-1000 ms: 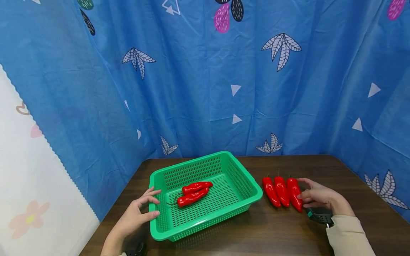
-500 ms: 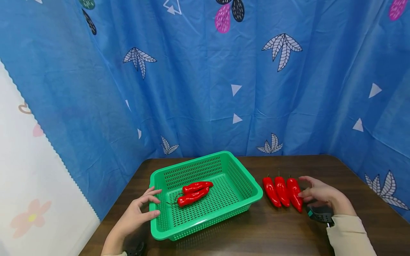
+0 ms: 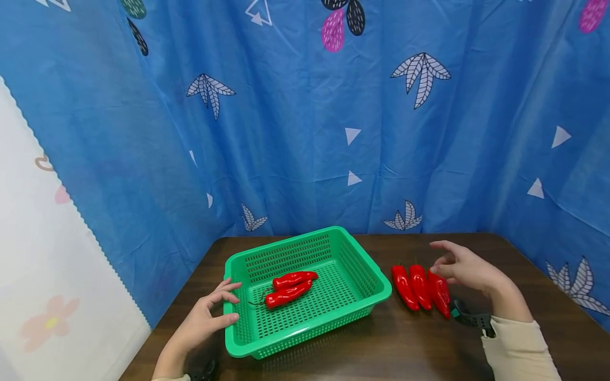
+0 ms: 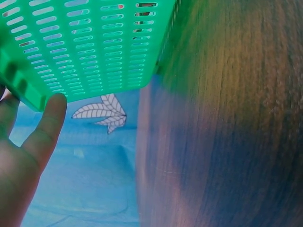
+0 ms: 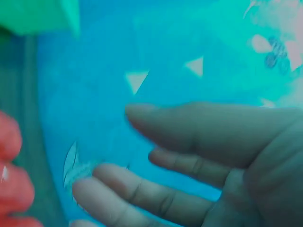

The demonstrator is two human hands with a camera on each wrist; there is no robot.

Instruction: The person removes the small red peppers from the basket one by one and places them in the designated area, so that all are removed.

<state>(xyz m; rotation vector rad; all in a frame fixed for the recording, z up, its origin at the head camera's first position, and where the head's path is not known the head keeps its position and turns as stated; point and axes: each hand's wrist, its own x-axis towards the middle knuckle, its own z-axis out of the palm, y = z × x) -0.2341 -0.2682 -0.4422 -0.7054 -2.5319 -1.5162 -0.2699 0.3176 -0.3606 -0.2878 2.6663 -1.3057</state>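
The left hand (image 3: 196,327) lies at the left side of a green plastic basket (image 3: 312,337), its relaxed fingers over the rim. In the left wrist view its thumb (image 4: 53,116) is against the basket's slotted wall. Two red chili peppers lie inside the basket, a rear one (image 3: 294,279) and a front one (image 3: 288,295). On the table, three more stand in a row: a left chili pepper (image 3: 404,288), a middle one (image 3: 420,287) and a right one (image 3: 440,297). The right hand (image 3: 472,271) hovers over the right one's stem end, which it partly hides; between its parted fingers (image 5: 165,127) nothing is held.
A dark brown wooden table (image 3: 381,349) carries everything. Behind it and to the right hangs a blue patterned curtain (image 3: 305,132). A white flowered cloth (image 3: 57,264) hangs at the left.
The right hand has come off the right chili pepper's side and moved up, toward the back of the table. The left hand and basket hold their place.
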